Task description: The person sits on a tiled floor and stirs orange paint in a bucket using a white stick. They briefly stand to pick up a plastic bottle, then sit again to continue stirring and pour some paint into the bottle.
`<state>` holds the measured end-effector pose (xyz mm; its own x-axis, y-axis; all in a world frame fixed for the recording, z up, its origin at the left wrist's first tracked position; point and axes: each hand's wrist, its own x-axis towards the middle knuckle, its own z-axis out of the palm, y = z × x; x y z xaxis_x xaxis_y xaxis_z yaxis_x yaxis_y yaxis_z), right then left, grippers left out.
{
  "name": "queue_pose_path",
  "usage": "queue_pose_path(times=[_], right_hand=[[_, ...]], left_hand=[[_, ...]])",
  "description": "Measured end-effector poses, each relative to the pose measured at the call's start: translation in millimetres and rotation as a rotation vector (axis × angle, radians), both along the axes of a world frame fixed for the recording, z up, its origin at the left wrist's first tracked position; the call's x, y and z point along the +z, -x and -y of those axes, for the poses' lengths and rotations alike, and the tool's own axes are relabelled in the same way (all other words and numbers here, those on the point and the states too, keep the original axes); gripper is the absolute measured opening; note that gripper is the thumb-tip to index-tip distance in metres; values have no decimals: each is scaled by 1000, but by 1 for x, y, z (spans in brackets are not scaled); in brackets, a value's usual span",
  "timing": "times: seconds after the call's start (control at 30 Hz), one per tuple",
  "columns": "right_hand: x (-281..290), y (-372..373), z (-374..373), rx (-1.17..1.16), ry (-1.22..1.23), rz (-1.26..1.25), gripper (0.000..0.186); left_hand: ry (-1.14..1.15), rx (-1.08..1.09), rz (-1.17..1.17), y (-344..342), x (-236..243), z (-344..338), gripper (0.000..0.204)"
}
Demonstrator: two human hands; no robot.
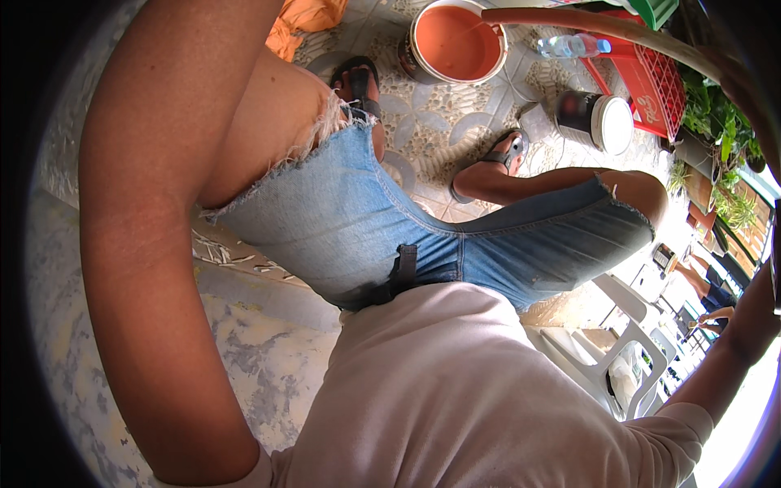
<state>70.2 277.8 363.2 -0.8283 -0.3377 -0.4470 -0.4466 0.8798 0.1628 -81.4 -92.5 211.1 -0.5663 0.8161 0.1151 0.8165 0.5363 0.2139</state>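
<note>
My left forearm rises along the left of the head view and leaves the top edge, its hand out of sight. At the far right my right hand (pixel 758 319) is partly cut off by the edge, its fingers hidden. A bucket of orange liquid (pixel 447 45) sits on the patterned tile floor (pixel 407 114) between and beyond my feet. A long curved wooden pole (pixel 618 31) reaches from the bucket's rim toward the upper right; what holds it is unclear. I am sitting with knees apart, in denim shorts and sandals.
Orange cloth (pixel 305 20) lies upper left. A plastic bottle (pixel 569 46), red crate (pixel 657 89), white-lidded black bucket (pixel 592 120) and plants (pixel 716 122) crowd the upper right. White plastic chairs (pixel 630 358) stand right, with another person (pixel 708 289) beyond. A mottled pale surface (pixel 244 358) is at left.
</note>
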Motion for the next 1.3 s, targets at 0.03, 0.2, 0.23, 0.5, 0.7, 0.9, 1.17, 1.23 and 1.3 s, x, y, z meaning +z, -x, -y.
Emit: queue_pose_path(times=[0.03, 0.2, 0.23, 0.5, 0.7, 0.9, 1.17, 1.23, 1.3], right_hand=[[-3, 2, 0, 23, 2, 3, 33], [-70, -7, 32, 336, -133, -105, 34], [-93, -13, 48, 418, -220, -163, 35], [-242, 6, 154, 528, -304, -361, 18], [-269, 16, 131, 473, -326, -249, 12], [-264, 20, 126, 433, -46, -126, 8], [-275, 30, 107, 417, -197, -136, 13], [-275, 23, 105, 423, -56, -104, 13], [-275, 14, 113, 413, -17, -164, 13]], left_hand=[[6, 3, 1, 0, 0, 1, 20], [37, 5, -11, 1, 4, -8, 20], [41, 11, -4, 0, 5, -11, 20], [58, -42, -21, 10, -2, -8, 20], [14, -10, 3, -2, 4, -5, 18], [50, -48, -33, 12, -4, -4, 17], [65, -28, 41, 8, -1, -8, 18], [115, 25, 126, 5, 5, -7, 18], [87, -22, 30, 9, -5, -5, 17]])
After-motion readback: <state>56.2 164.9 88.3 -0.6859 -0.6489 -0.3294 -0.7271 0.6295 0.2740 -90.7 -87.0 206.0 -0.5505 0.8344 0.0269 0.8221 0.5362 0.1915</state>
